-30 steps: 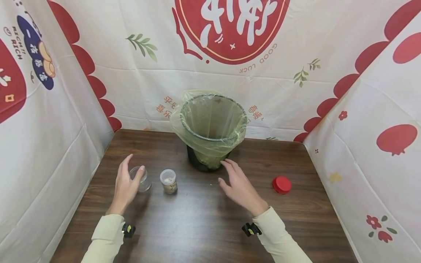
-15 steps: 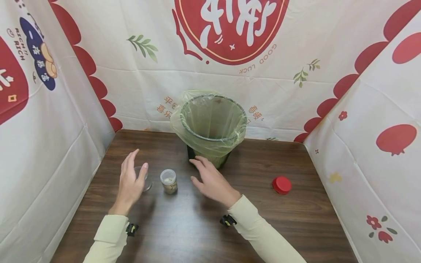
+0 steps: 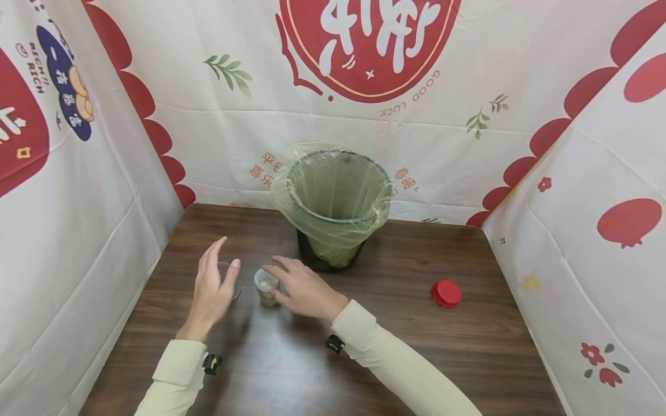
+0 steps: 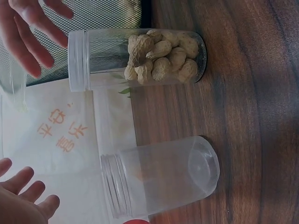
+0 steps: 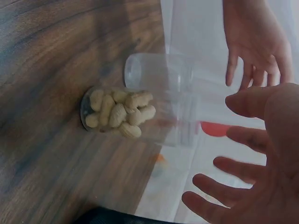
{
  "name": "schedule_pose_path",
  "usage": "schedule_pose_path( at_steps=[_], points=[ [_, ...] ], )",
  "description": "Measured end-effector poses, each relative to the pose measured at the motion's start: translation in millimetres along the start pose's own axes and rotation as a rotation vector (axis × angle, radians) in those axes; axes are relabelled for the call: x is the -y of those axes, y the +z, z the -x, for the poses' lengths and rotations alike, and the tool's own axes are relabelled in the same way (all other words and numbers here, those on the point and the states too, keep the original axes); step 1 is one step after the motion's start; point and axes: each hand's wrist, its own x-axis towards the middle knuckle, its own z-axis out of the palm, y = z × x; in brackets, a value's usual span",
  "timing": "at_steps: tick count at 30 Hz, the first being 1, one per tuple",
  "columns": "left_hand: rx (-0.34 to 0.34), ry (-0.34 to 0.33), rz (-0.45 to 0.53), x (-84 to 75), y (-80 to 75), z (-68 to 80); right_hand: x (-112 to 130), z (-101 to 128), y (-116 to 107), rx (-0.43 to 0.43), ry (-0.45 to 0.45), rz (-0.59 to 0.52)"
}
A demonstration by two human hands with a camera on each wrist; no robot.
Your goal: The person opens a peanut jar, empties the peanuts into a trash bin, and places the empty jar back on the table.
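A clear jar of peanuts (image 4: 161,58) stands upright on the table, a pale translucent band around its top. My right hand (image 3: 308,290) is over its near right side, fingers spread beside the top; in the right wrist view the fingertips (image 5: 196,179) are apart from the jar. Left of it stands a clear empty jar (image 4: 161,179) with a bare threaded mouth. My left hand (image 3: 210,296) hovers at the empty jar, thumb and fingers spread, covering most of it in the head view. Neither hand holds anything.
A black mesh bin (image 3: 311,254) lined with a pale green bag (image 3: 338,228) stands behind the jars. A red lid (image 3: 446,293) lies on the wooden table (image 3: 411,254) at the right. Printed cloth (image 3: 218,133) hangs along the back and both sides.
My right hand has swept left, from in front of the bin to the peanut jar. My left hand has shifted slightly right over the empty jar. The jars and the red lid have not moved.
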Motion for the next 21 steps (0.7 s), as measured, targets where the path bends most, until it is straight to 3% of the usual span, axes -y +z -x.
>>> schedule_pose_path(
  at_steps=[6,13,21],
  points=[
    [0.025,0.002,0.004,-0.2,0.0,0.7,2.8,-7.2,9.8,0.043,-0.064,0.043],
    [0.044,-0.003,0.008,0.8,1.5,1.5,5.2,-14.0,17.2,0.063,-0.072,0.079],
    [0.059,-0.022,0.019,-1.0,3.0,3.4,5.3,-21.1,20.3,-0.006,-0.097,0.203]
  ],
)
